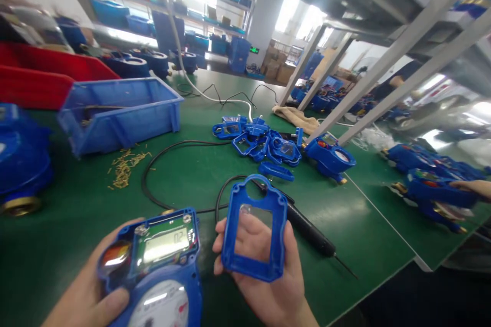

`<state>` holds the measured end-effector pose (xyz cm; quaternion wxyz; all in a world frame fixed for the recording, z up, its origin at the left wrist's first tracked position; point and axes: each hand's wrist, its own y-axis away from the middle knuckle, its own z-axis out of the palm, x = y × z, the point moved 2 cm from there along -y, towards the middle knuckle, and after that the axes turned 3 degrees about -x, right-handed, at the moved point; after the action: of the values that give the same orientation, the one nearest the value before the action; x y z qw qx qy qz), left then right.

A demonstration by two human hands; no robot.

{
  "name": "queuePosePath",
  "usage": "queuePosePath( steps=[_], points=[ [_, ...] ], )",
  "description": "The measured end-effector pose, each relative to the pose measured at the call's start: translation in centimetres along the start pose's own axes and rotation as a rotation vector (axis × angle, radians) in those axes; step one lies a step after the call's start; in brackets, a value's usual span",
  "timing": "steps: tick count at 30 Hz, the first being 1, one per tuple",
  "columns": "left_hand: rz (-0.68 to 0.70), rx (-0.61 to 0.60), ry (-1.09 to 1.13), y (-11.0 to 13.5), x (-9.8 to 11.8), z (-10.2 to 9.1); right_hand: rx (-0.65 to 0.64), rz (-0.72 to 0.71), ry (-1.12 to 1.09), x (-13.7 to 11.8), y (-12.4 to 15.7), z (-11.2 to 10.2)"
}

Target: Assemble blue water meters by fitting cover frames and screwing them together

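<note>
The left hand (pixel 90 281) reached in from the near left, its thumb (pixel 113 302) laid along the near edge of a blue meter (pixel 194 286); its fingers were closed around the casing. The right hand (pixel 274 291) lay palm up just to the right, fingers curled, grasping a blue frame (pixel 231 230) by its sides (the palm showed through the window). The meter, held at the near side over the green tabletop (pixel 187 176), had its upper part uncovered: a green circuit board (pixel 140 253), a pale display (pixel 166 245) with small digits, and a round white dial (pixel 161 304) nearer. Right of the frame lay a black electric screwdriver (pixel 310 232); farther off, more blue covers (pixel 261 140) were heaped.
</note>
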<state>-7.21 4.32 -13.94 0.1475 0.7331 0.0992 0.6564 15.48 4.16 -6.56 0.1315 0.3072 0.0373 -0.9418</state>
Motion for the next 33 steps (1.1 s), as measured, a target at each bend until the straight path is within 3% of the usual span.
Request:
queuePosePath(
  steps=[4,7,11,17,28,33],
  points=[
    [0.027,-0.081,0.195,0.3,1.3,0.7,-0.102,-0.067,0.775,-1.6,-1.7,2.0],
    [0.082,-0.168,0.285,0.1,2.3,0.9,-0.287,-0.182,1.386,-1.9,-3.8,4.5],
    [0.173,-0.281,0.35,-0.1,2.8,0.7,-0.51,-0.215,1.788,-0.7,-5.8,6.9],
    [0.17,-0.372,0.462,-0.1,3.2,0.7,-0.534,-0.092,1.895,0.4,-6.5,7.0],
    [0.21,-0.378,0.503,-0.1,2.8,0.6,-0.547,0.073,1.917,0.4,-6.6,6.5],
    [0.252,-0.313,0.429,-0.1,2.3,0.4,-0.527,0.128,1.931,0.6,-6.5,6.6]
  ],
)
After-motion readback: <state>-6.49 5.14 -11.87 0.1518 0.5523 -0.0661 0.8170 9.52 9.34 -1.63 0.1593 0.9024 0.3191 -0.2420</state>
